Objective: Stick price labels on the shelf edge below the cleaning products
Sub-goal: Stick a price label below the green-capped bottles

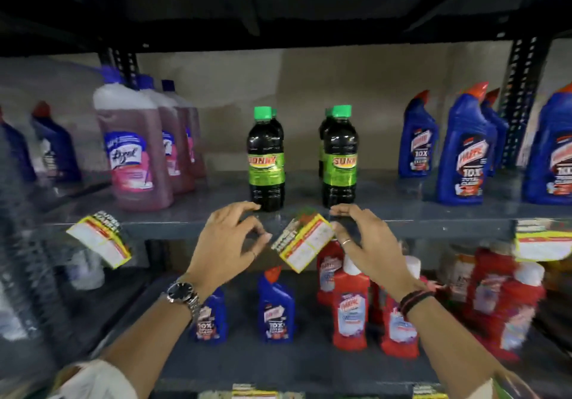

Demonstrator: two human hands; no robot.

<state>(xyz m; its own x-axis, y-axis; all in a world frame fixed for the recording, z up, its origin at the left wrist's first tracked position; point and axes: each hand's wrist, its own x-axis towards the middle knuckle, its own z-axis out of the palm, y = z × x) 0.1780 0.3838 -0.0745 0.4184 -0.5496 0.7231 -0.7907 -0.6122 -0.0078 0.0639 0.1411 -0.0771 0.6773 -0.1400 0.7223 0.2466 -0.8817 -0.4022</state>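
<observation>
The price label [305, 241] sits crooked against the shelf edge [173, 230] below the dark green-capped bottles [266, 158]. The right hand [366, 244] pinches its corner; the left hand [227, 244] hovers open beside it. Pressed now, it would likely stick tilted.

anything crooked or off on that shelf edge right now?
Yes. The price label between the hands is tilted hard, not square to the shelf edge. The label on the left also hangs skewed, drooping below the edge. The far-right label looks roughly level. Bottles stand upright; no spills visible.
</observation>
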